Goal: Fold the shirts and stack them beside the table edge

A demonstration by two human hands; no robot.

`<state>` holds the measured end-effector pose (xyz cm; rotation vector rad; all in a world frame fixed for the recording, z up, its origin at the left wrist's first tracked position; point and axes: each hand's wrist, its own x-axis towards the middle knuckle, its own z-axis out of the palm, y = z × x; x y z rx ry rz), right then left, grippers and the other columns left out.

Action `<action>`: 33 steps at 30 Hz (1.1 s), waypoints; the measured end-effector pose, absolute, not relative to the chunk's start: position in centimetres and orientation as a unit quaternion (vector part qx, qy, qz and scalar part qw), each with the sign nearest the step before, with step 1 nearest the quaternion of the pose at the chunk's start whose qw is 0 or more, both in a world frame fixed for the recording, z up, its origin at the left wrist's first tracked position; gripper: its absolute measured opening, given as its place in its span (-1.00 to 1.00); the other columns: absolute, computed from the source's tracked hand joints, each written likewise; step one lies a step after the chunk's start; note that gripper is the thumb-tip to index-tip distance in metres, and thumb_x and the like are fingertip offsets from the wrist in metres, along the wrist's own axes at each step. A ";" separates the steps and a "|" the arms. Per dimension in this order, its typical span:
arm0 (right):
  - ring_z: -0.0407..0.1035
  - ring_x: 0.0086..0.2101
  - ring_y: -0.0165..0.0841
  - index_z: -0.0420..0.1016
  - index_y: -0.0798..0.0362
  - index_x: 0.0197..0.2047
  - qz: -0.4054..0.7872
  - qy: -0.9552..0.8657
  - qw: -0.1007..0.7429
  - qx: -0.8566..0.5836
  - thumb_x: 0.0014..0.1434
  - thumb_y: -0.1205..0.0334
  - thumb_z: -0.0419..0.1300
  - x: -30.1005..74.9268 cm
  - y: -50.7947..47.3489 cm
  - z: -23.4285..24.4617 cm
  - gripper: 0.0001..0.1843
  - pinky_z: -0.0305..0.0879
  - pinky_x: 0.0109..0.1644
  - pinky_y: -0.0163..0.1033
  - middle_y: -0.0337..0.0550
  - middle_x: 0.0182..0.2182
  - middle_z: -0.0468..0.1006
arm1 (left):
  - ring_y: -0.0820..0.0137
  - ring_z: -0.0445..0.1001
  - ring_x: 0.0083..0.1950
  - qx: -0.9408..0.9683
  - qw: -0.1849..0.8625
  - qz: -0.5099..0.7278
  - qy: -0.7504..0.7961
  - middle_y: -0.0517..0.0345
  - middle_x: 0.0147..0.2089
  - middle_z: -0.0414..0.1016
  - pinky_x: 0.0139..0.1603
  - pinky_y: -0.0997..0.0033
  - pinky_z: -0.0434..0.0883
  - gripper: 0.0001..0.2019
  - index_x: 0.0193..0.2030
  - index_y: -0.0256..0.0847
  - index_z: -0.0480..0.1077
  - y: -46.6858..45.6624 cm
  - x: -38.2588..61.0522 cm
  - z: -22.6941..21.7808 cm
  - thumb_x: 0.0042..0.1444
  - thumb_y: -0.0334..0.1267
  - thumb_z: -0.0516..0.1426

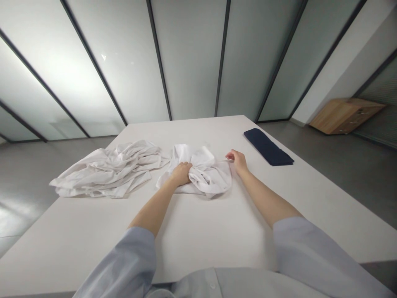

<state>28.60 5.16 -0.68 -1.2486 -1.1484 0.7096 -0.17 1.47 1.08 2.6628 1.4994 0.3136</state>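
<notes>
In the head view a crumpled white garment [211, 178] lies bunched in the middle of the table, its exact kind hidden by the folds. My left hand [182, 173] rests on its left part with fingers curled into the cloth; the fingertips are partly hidden. At the right of the garment, my right hand [237, 159] is closed in a pinch on a thin edge of it, drawn out a little above the table. Left of these, a larger heap of white clothes [108, 169] lies loosely piled.
A folded dark navy cloth [268, 147] lies flat near the right edge of the white table [198, 231]. Behind stand frosted glass panels [192, 62] with dark frames. On the floor at the far right is a wooden cabinet [338, 115].
</notes>
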 end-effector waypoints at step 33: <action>0.36 -0.44 -0.31 0.42 0.01 -0.55 0.256 -0.606 0.461 -0.596 0.01 0.04 0.07 28.2 5.5 -1.9 -0.73 0.22 -0.29 -0.26 -0.20 -0.57 0.49 | -0.12 0.00 0.42 0.517 -0.085 0.192 0.830 -0.43 0.42 0.01 0.26 -0.21 0.16 -0.28 0.41 -0.48 -0.05 -0.5 -18.3 4.7 0.17 -0.12 -0.04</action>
